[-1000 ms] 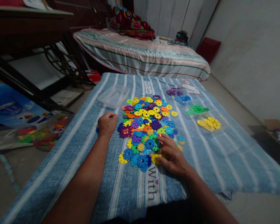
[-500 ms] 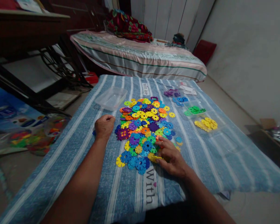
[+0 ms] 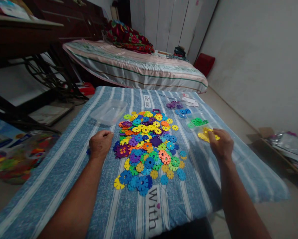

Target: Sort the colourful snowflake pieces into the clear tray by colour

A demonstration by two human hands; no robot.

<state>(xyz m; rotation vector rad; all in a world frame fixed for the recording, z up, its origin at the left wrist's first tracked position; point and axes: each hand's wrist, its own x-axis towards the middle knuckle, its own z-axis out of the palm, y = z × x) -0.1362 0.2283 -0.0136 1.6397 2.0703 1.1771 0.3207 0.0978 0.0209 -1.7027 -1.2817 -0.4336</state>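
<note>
A pile of colourful plastic snowflake discs [image 3: 149, 162] lies spread over the striped cloth between my hands. My left hand [image 3: 100, 143] rests closed on the cloth left of the pile; whatever its curled fingers may hold is hidden. A dark blue piece [image 3: 88, 151] peeks out beside that wrist. Over at the right, my right hand [image 3: 221, 143] is at the clear divided tray [image 3: 196, 114], fingers pinched on a yellow snowflake disc [image 3: 216, 136]. It touches the group of yellow discs [image 3: 204, 135] there; the palm hides part of the tray.
Green discs [image 3: 198, 122], blue discs [image 3: 183, 113] and purple discs [image 3: 174, 105] sit in separate tray compartments. A translucent box [image 3: 109, 112] stands at the back left. Bags of colourful pieces [image 3: 17, 166] are down on the left; a bed [image 3: 139, 69] lies beyond the table.
My right hand has moved from the near right side of the pile to the yellow discs in the tray, carrying yellow. My left hand stays on the cloth; the view has shifted slightly.
</note>
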